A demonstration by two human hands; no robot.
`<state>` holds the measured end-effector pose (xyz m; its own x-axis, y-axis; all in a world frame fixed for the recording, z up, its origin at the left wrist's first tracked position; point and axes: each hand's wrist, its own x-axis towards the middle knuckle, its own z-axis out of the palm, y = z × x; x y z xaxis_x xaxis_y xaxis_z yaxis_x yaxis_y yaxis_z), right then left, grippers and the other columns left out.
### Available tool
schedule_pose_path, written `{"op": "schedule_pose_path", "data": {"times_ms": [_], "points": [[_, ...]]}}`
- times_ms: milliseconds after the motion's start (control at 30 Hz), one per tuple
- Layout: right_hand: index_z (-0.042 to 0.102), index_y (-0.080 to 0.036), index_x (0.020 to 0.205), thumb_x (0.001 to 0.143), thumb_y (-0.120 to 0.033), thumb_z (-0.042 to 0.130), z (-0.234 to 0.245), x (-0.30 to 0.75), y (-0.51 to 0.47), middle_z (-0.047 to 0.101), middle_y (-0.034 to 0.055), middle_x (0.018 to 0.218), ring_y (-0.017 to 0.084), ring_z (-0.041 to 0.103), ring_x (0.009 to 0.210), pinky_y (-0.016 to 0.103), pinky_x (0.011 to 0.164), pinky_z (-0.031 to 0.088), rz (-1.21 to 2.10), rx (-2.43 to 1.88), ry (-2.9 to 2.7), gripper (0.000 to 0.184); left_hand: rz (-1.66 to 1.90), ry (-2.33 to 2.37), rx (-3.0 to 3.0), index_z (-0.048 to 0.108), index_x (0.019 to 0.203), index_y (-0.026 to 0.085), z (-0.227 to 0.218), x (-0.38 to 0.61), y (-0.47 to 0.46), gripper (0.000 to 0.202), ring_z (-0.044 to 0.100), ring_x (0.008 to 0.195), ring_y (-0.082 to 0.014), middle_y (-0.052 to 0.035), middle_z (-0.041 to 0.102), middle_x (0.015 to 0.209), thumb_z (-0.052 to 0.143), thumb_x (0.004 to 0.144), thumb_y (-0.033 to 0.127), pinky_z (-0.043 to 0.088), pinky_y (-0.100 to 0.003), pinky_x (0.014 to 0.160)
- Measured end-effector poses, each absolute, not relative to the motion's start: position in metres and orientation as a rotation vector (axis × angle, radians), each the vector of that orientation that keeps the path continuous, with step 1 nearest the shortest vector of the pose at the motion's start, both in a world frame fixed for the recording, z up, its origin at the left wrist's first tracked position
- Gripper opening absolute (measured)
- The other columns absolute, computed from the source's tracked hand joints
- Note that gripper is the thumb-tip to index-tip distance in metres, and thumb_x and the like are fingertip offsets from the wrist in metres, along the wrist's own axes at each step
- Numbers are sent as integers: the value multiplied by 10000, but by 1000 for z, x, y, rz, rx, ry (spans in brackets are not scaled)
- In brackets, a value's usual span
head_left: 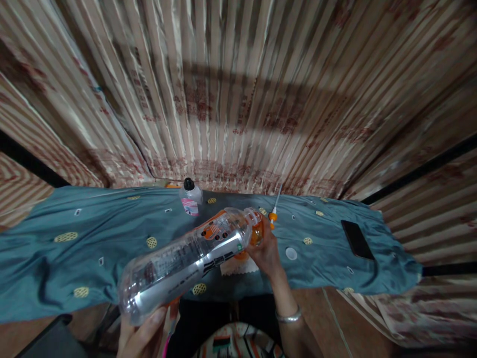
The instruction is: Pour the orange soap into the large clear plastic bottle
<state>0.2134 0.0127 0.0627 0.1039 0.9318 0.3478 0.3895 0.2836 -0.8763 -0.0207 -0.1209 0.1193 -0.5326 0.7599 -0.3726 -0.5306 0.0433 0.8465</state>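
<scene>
A large clear plastic bottle with an orange and black label lies tilted, its neck up to the right and its base toward me. My left hand is wrapped round the base. My right hand is closed on something orange at the bottle's neck; I cannot make out what it is. Both hands hover over the near edge of a table covered with a teal cloth.
A small bottle with a black cap and pink label stands at the table's far edge. A white cap and a small orange-tipped item lie right of my hand. A black phone lies farther right. Striped curtains hang behind.
</scene>
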Motion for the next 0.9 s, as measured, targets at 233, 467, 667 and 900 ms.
{"op": "schedule_pose_path", "data": {"times_ms": [233, 467, 667, 900], "points": [[631, -237, 1486, 781, -342, 894, 61, 214, 13, 835, 121, 1308, 321, 826, 1193, 458, 1026, 702, 604, -1309, -1482, 759, 1655, 1391, 272, 828, 897, 305, 119, -20, -122, 571, 562, 678, -145, 34, 723, 761, 1112, 460, 539, 577, -201, 701], [615, -226, 1487, 797, -408, 877, 59, 215, 13, 844, 131, 1304, 340, 843, 1160, 474, 979, 719, 589, -1321, -1489, 760, 1669, 1375, 334, 837, 871, 297, 119, -21, -120, 561, 527, 631, -128, 35, 680, 684, 1109, 454, 555, 517, -174, 609], [632, -228, 1464, 785, -375, 867, 62, 214, 13, 851, 124, 1276, 331, 848, 1134, 459, 964, 722, 597, -1333, -1487, 734, 1670, 1375, 307, 820, 855, 285, 113, -24, -123, 534, 539, 647, -136, 38, 703, 715, 1108, 477, 529, 559, -202, 661], [619, -231, 1479, 775, -397, 878, 61, 214, 13, 854, 117, 1270, 333, 851, 1120, 451, 936, 725, 612, -1339, -1476, 768, 1669, 1392, 311, 815, 844, 295, 112, -26, -124, 493, 553, 658, -146, 36, 706, 740, 1098, 497, 504, 616, -250, 771]]}}
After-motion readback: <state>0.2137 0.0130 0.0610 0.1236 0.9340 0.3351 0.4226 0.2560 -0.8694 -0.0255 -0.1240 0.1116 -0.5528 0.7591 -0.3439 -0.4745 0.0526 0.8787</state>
